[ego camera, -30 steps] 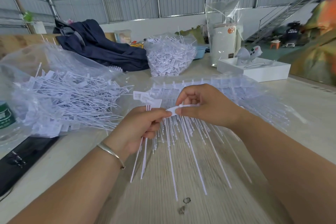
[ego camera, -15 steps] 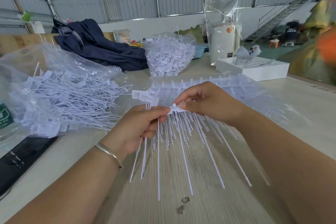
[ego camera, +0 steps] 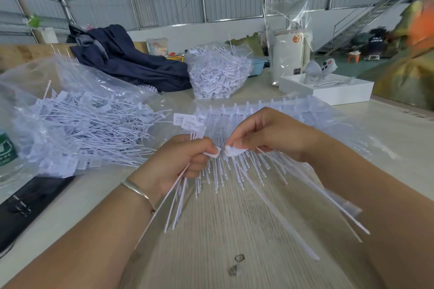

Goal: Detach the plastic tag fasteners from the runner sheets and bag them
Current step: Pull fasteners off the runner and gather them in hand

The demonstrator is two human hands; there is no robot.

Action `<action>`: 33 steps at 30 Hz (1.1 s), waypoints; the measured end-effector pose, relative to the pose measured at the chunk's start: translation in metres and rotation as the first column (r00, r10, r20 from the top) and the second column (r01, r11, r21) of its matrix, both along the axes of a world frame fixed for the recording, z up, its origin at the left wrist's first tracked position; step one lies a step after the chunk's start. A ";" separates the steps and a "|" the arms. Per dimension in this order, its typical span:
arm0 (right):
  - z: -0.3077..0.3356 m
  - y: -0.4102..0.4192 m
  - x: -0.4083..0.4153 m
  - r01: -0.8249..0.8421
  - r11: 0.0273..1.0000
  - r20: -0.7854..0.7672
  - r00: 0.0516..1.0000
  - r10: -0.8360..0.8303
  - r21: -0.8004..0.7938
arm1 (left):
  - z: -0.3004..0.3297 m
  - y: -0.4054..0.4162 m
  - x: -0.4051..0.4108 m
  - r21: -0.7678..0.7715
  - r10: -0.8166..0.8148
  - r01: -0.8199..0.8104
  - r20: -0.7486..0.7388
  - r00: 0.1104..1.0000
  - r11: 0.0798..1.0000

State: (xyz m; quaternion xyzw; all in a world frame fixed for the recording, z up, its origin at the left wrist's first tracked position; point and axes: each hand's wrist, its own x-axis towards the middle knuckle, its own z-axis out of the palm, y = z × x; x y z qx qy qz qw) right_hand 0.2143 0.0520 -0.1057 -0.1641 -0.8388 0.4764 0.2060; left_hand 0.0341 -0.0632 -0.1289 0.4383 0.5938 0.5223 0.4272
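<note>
Fasteners [ego camera: 234, 171] hang in a fan from the runner sheet [ego camera: 270, 112], which lies across the middle of the tabletop [ego camera: 234, 230] just beyond both hands. Their long axes run from the sheet toward the near edge, thin tails spreading down and outward, flat heads up at the sheet.

The left hand [ego camera: 180, 162] clenches a small bundle [ego camera: 176, 199] of freed fasteners, its thumb and forefinger also pinching a white head [ego camera: 212, 153]; the bundle's tags stick up past the knuckles and its tails slant to the near left. The right hand [ego camera: 270, 136] pinches another head [ego camera: 233, 151] just beside it, the two nearly touching.

The step in hand looks like snapping a fastener off the sheet. It should go best with both pinches close to the joint and a short twist, not a pull along the tail, which could bend the thin stem. Keeping the gathered tails parallel in the left hand would make bagging easier.

A filled bag [ego camera: 77, 129] lies at the left edge, its fasteners pointing mostly toward the right. A second heap [ego camera: 218, 75] sits near the far edge.
</note>
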 end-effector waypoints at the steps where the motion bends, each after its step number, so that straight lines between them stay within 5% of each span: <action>1: 0.001 0.003 0.003 -0.004 1.000 0.000 1.000 0.004 -0.009 | 0.002 -0.001 -0.004 0.010 0.008 -0.009 0.021 1.000 1.000; 6: 0.002 0.021 0.013 0.124 0.980 -0.194 0.969 -0.153 -0.154 | 0.008 -0.007 -0.026 0.101 0.055 -0.084 0.256 0.965 0.991; 13: -0.002 0.012 0.004 0.174 0.977 -0.205 0.959 -0.196 -0.120 | -0.001 -0.001 0.002 0.070 0.020 -0.028 0.121 0.992 0.997; 33: -0.006 -0.003 -0.009 0.093 0.991 -0.086 0.993 -0.085 0.093 | -0.005 0.001 0.007 0.002 0.058 -0.059 0.216 0.975 0.998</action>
